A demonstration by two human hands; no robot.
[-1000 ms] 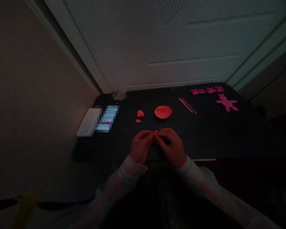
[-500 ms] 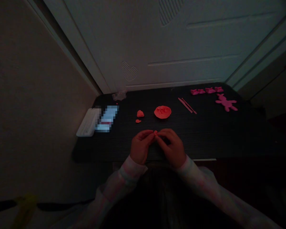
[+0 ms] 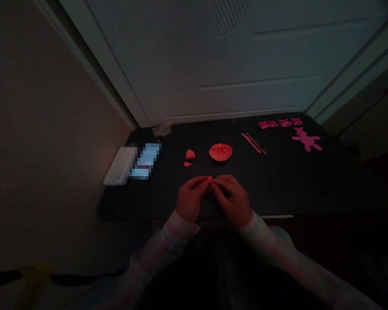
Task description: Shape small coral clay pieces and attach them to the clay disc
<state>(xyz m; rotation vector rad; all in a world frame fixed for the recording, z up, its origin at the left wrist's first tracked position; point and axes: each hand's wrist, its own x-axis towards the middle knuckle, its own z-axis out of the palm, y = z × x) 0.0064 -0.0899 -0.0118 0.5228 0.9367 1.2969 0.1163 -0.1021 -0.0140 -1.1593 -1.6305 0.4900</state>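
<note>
Between the fingertips of both hands is a small piece of orange-pink modelling clay (image 3: pixel 210 179). My left hand (image 3: pixel 190 198) pinches it from the left, and my right hand (image 3: pixel 234 200) pinches it from the right. Just beyond the hands lies a shallow clay bowl (image 3: pixel 220 153) with small folded pieces inside. To its left rest a larger clay lump (image 3: pixel 190 154) and a smaller clay bit (image 3: pixel 187 164). Two thin pink modelling tools (image 3: pixel 254 143) lie side by side to the right of the bowl.
On the dark table (image 3: pixel 278 181), a pink clay rabbit figure (image 3: pixel 307 140) and a row of pink clay pieces (image 3: pixel 284 122) lie at the far right. A white case (image 3: pixel 119 165), a blurred-out phone-like panel (image 3: pixel 145 161) and crumpled clear plastic (image 3: pixel 162 129) are at the left. A white panel stands behind.
The small clay piece has shifted slightly to the left and turned a little between my fingertips. Both hands stay nearly in place, and the things on the table have not moved.
</note>
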